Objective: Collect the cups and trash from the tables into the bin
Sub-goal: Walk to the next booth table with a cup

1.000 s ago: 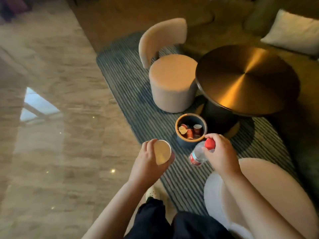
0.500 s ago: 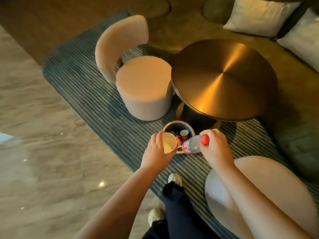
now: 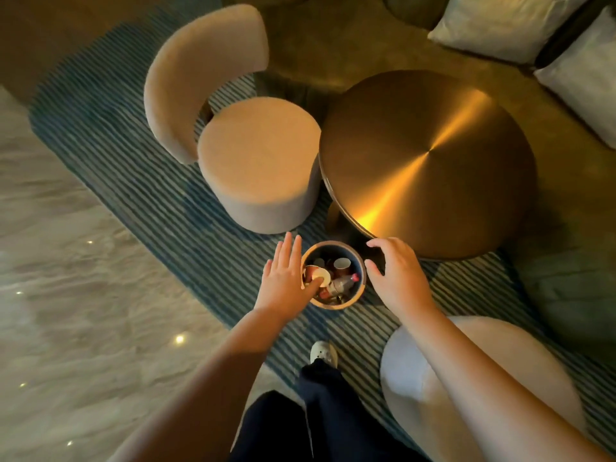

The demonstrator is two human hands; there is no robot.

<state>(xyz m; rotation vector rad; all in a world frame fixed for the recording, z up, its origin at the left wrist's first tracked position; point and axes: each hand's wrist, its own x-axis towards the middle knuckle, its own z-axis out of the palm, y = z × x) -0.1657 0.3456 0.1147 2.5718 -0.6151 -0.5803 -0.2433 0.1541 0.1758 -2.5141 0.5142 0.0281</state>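
Both hands, left hand (image 3: 283, 281) and right hand (image 3: 398, 278), hover fingers spread, empty, flanking the bin (image 3: 361, 278); its 1 bottle (image 3: 341, 284) seems settled; withdraw straight up.

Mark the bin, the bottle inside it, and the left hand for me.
bin (image 3: 361, 278): head view, right rim.
bottle (image 3: 341, 284): head view, clear body.
left hand (image 3: 285, 281): head view, back of hand.

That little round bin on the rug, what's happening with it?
A person is clearing up. Both hands are open over the bin: the left hand at its left rim, the right hand at its right. Inside lie paper cups and a red-capped bottle. The round table beside it looks bare.
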